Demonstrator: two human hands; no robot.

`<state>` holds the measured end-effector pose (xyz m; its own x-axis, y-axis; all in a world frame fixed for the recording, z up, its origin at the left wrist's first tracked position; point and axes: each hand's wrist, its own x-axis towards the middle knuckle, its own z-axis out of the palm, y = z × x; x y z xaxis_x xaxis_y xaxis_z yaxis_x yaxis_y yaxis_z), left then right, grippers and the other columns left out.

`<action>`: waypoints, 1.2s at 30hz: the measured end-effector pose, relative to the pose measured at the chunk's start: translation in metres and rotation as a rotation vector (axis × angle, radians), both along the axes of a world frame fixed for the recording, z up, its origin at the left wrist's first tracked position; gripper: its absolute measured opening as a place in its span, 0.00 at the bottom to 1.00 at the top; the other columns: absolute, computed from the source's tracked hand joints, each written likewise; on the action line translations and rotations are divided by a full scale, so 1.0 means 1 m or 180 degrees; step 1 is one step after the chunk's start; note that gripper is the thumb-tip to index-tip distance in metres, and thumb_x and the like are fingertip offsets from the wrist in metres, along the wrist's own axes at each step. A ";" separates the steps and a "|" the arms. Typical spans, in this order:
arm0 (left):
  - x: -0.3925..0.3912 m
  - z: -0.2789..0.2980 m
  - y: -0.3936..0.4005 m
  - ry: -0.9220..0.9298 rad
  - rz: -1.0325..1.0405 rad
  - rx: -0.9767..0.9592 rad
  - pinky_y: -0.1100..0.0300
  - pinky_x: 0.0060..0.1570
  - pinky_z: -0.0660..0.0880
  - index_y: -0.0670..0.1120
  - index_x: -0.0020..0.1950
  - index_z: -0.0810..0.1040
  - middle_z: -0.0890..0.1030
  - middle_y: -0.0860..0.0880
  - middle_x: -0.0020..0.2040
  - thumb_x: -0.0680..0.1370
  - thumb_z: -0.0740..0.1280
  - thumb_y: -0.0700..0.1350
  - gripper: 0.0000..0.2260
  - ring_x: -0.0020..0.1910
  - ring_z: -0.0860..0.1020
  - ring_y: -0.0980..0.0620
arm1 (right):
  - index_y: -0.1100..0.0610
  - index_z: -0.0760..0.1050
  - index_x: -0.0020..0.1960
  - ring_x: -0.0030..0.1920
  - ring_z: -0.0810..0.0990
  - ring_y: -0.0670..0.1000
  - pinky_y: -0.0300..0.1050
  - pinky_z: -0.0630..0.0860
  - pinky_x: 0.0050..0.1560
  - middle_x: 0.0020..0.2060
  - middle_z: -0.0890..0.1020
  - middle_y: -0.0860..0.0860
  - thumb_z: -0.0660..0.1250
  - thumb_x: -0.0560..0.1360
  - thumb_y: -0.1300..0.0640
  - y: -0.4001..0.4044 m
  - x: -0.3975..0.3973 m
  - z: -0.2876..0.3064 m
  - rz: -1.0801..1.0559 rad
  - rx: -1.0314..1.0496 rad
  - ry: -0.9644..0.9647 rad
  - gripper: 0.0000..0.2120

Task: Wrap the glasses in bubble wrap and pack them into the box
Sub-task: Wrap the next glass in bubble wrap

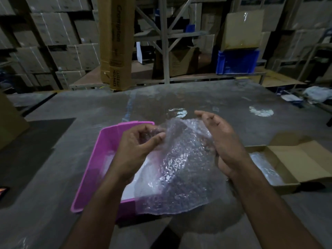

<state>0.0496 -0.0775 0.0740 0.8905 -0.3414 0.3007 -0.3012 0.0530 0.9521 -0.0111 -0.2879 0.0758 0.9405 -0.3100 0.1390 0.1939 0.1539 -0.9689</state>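
A clear sheet of bubble wrap [181, 168] hangs in front of me over the grey table. My left hand [138, 146] pinches its upper left part, where the wrap bunches around something I cannot make out. My right hand [221, 141] lies flat against the sheet's right side, fingers stretched out. Whether a glass sits inside the wrap is hidden. An open cardboard box [291, 159] lies on the table at the right, with some bubble wrap [265, 168] inside it.
A pink plastic tray [93, 166] with something white inside lies under my left arm. A tall cardboard carton [115, 44] stands at the table's far edge. Beyond it are shelves with stacked boxes and a blue crate [237, 60].
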 end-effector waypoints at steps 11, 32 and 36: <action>-0.009 -0.013 -0.076 0.0429 -0.0164 0.0284 0.58 0.34 0.79 0.41 0.48 0.84 0.84 0.35 0.43 0.76 0.74 0.39 0.03 0.39 0.82 0.46 | 0.35 0.71 0.71 0.67 0.75 0.39 0.37 0.76 0.62 0.70 0.74 0.37 0.84 0.60 0.54 -0.090 -0.070 -0.027 0.0475 -0.1496 0.0028 0.44; -0.042 -0.034 -0.083 0.1269 0.0190 -0.0454 0.63 0.44 0.80 0.43 0.62 0.80 0.85 0.45 0.55 0.68 0.76 0.42 0.23 0.50 0.83 0.51 | 0.50 0.85 0.48 0.41 0.84 0.47 0.47 0.80 0.43 0.43 0.86 0.49 0.73 0.72 0.55 -0.093 -0.061 -0.064 0.0063 -0.0501 0.0181 0.05; -0.053 -0.040 -0.071 0.1602 -0.0305 -0.0954 0.63 0.48 0.81 0.42 0.58 0.84 0.86 0.42 0.53 0.65 0.79 0.41 0.22 0.48 0.85 0.52 | 0.54 0.83 0.52 0.38 0.80 0.48 0.39 0.78 0.36 0.37 0.84 0.51 0.70 0.76 0.60 -0.096 -0.057 -0.069 -0.0052 0.0082 0.0365 0.06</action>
<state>-0.0031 -0.1484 0.0336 0.9181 -0.3926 -0.0550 0.2030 0.3464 0.9159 -0.0685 -0.3844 0.0068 0.9446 -0.3275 0.0226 0.0847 0.1767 -0.9806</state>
